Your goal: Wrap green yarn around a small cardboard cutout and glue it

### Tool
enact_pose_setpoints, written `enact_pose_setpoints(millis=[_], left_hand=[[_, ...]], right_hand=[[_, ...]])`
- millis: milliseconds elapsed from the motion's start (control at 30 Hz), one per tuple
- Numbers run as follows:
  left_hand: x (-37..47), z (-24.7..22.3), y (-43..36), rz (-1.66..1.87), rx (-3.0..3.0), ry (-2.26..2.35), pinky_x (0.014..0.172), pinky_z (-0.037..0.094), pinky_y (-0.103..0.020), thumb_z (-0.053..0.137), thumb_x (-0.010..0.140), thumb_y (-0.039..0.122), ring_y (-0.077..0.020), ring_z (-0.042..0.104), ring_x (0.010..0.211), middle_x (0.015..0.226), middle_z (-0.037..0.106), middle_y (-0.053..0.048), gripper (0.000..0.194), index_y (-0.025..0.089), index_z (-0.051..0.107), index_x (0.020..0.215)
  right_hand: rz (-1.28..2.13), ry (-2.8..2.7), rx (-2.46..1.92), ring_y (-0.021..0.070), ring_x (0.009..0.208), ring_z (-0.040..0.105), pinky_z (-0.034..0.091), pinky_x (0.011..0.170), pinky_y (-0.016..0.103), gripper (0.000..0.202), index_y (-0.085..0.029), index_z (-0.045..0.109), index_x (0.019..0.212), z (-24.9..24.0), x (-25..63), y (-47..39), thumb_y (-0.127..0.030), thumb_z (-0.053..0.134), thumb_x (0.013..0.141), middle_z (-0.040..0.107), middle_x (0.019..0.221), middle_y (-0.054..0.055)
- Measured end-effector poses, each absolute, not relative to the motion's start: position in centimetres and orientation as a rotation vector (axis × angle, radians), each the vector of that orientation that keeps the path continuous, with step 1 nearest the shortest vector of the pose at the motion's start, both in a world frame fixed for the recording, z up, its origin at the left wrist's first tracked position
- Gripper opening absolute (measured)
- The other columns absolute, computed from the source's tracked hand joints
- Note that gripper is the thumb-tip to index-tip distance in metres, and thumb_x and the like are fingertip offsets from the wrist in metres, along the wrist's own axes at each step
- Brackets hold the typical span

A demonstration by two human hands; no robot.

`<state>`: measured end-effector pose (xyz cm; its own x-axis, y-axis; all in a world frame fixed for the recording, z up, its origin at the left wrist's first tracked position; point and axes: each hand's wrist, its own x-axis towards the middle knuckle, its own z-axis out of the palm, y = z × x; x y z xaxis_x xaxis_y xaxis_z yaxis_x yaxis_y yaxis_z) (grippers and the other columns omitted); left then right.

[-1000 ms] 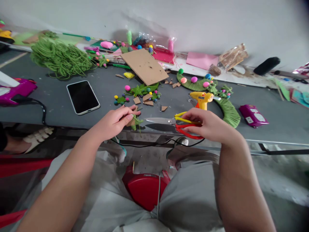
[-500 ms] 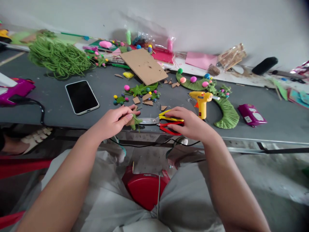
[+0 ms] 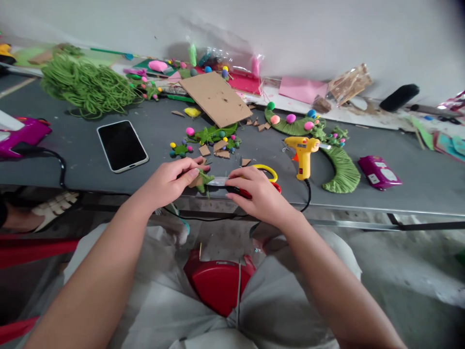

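Near the front edge of the table, my left hand [image 3: 173, 182] pinches a small green yarn-wrapped star [image 3: 204, 180], with a bit of brown cardboard at its side. My right hand [image 3: 252, 190] is closed over the middle of a pair of scissors [image 3: 268, 168]. The yellow and red handle loops stick out to the right of that hand, and the blades point left, close to the star. My fingers hide the pivot. Beyond my hands lie cardboard scraps [image 3: 222, 154] and green stars with coloured pompoms [image 3: 180, 150].
A yellow glue gun [image 3: 304, 155] stands right of the scissors, its cord running over the edge. Beside it lies a green yarn-wrapped crescent [image 3: 343, 172]. A phone [image 3: 122, 146], green yarn [image 3: 87, 87], a cardboard sheet [image 3: 218, 99] and a purple power strip [image 3: 379, 173] are around.
My right hand has moved left along the scissors, from the handles to the middle, and the handle loops now show behind it. My left hand with the star has hardly moved.
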<state>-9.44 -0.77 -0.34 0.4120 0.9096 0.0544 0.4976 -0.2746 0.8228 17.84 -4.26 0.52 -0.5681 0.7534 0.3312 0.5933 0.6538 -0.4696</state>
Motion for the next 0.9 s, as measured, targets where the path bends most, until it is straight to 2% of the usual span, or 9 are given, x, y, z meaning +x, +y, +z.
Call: enact_pose_setpoints(millis=[133,267,433,667,767,900], left_hand=[[-9.5,-0.5,-0.6,0.684,1.897,1.196,0.116,0.040,-0.051,0.053,0.101,0.048,-0.0298,0.046,0.148,0.128,0.074,-0.010,0.032,0.024,0.058,0.081],[-9.6,-0.1,-0.5,0.679,1.871,1.183,0.116,0.040,-0.052,0.054,0.101,0.048,-0.0309,0.046,0.148,0.124,0.075,-0.010,0.034,0.023,0.058,0.079],[-9.7,0.1,-0.3,0.727,1.776,1.131,0.119,0.039,-0.050,0.055,0.100,0.048,-0.0303,0.046,0.148,0.127,0.075,-0.008,0.035,0.023,0.057,0.076],[-9.8,0.3,-0.3,0.723,1.768,1.094,0.121,0.037,-0.049,0.055,0.101,0.048,-0.0292,0.045,0.148,0.133,0.072,-0.008,0.037,0.022,0.058,0.074],[-9.8,0.6,-0.5,0.776,1.763,1.094,0.122,0.036,-0.048,0.055,0.101,0.048,-0.0291,0.049,0.146,0.135,0.072,-0.008,0.036,0.023,0.060,0.076],[-9.8,0.9,-0.6,0.834,1.745,1.097,0.122,0.036,-0.053,0.059,0.098,0.051,-0.0316,0.056,0.139,0.126,0.075,-0.010,0.036,0.024,0.061,0.074]], right_hand=[[0.391,-2.343,-1.112,0.0288,0.122,0.060,0.046,0.108,0.048,0.026,-0.020,0.071,0.119,1.0,18.5,-4.1,-0.030,0.067,0.095,0.065,0.131,0.013],[0.419,-2.319,-1.289,0.0317,0.123,0.060,0.048,0.106,0.050,0.044,-0.021,0.067,0.128,1.9,21.0,-3.7,-0.040,0.075,0.089,0.064,0.135,0.012],[0.470,-2.331,-1.349,0.0295,0.117,0.063,0.050,0.103,0.048,0.032,-0.022,0.069,0.124,2.0,22.1,-3.6,-0.037,0.066,0.095,0.067,0.128,0.010],[0.398,-2.355,-1.232,0.0300,0.121,0.060,0.047,0.106,0.047,0.028,-0.019,0.070,0.120,1.6,19.9,-4.3,-0.029,0.068,0.093,0.066,0.129,0.013],[0.384,-2.357,-1.200,0.0294,0.120,0.060,0.047,0.107,0.046,0.027,-0.019,0.070,0.119,1.5,19.6,-4.2,-0.028,0.068,0.093,0.065,0.128,0.013],[0.400,-2.328,-1.197,0.0297,0.119,0.060,0.048,0.106,0.047,0.026,-0.020,0.070,0.118,1.2,19.7,-4.1,-0.027,0.068,0.093,0.065,0.127,0.013]])
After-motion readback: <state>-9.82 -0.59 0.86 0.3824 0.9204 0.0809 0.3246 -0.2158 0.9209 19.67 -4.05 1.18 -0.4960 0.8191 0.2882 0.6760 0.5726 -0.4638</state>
